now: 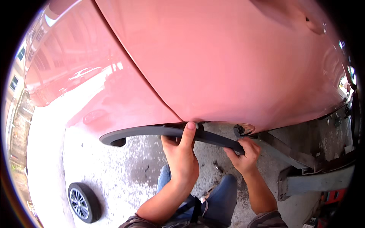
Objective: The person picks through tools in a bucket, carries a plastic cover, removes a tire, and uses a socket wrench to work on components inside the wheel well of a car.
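Observation:
A long, curved black wheel arch trim (152, 131) lies along the lower edge of the pink car body (213, 68). My left hand (181, 157) grips the trim near its middle, the thumb up on the outer face and the fingers curled under it. My right hand (246, 155) pinches the trim's right end between thumb and fingers, a little below the car's edge. The trim's left end reaches out past the panel seam. Behind the strip, the places where it meets the body are mostly hidden.
A wheel with a tyre (84, 202) rests on the speckled concrete floor at lower left. Grey metal lift arms (319, 183) reach under the car at right, near red objects (335, 195). A small dark item (218, 166) lies on the floor between my hands.

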`<move>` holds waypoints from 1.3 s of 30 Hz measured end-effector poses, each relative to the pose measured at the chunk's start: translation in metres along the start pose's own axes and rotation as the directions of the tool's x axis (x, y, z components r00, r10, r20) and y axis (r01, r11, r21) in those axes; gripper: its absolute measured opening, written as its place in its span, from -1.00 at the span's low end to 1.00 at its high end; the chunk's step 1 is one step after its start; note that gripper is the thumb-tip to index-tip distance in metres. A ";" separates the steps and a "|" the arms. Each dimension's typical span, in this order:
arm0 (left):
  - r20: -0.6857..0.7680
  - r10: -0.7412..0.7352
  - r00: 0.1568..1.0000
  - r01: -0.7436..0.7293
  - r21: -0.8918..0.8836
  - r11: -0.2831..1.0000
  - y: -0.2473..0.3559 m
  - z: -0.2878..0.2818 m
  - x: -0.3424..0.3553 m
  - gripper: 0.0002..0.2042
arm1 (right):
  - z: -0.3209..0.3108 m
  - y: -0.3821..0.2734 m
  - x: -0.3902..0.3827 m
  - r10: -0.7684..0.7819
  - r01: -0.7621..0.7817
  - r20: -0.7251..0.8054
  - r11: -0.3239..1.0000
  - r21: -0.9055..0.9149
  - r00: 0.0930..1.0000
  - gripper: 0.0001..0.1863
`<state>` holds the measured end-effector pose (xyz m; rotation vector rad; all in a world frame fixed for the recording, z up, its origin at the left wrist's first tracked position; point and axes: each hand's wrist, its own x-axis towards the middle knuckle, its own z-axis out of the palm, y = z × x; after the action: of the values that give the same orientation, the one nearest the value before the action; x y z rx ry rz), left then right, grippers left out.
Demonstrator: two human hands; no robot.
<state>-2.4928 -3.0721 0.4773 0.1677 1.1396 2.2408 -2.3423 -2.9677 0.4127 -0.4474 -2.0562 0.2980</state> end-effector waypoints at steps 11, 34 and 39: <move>-0.145 -0.041 0.989 0.047 0.041 0.998 0.007 -0.005 -0.001 -0.59 | -0.010 0.027 0.021 -0.035 -0.016 0.331 0.988 0.151 0.943 -0.62; -0.114 -0.387 0.915 0.156 -0.785 0.600 0.013 -0.011 0.023 -0.09 | 0.022 -0.052 0.063 0.052 -0.122 0.289 0.965 0.232 0.956 -0.78; -0.126 -0.327 0.937 0.107 -0.785 0.610 0.008 -0.015 0.025 -0.14 | 0.024 -0.052 0.067 0.029 -0.105 0.302 0.966 0.238 0.953 -0.76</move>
<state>-2.5222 -3.0717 0.4707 -0.6118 0.1823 2.3493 -2.4036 -2.9868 0.4732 -0.3316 -2.2563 0.6962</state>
